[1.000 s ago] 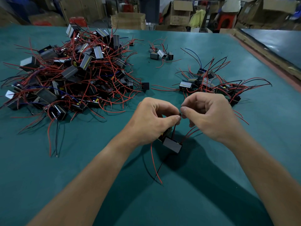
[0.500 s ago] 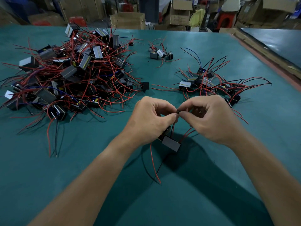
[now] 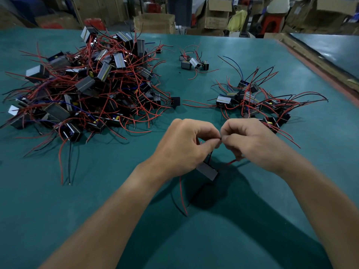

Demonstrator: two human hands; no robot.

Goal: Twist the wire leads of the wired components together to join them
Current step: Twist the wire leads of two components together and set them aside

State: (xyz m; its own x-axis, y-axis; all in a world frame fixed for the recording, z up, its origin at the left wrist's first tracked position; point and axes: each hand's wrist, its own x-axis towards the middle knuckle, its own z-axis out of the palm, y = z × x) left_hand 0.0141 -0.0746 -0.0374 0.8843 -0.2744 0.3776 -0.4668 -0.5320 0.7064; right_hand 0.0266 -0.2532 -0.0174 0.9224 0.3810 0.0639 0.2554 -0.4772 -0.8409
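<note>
Head camera, reading from the left: a big heap of wired components, dark blocks tangled in red, black and a few blue leads, covers the far left of the green table. Toward the middle, at the far side, a small cluster of the same parts lies apart from it. Nearer, the left hand has its fingers curled, thumb and forefinger pinching the wire leads where the two hands meet. Below that hand hangs a grey-faced component, tilted; whether it touches the table cannot be told. A red lead and a black one trail from it toward the viewer. The right hand faces the left, fingertips nearly touching, pinching the same leads between thumb and forefinger with the other fingers curled. A red wire runs beneath its palm. Behind the right hand lies a smaller heap of components, leads fanning outward. Cardboard boxes stand beyond the table's far edge.
</note>
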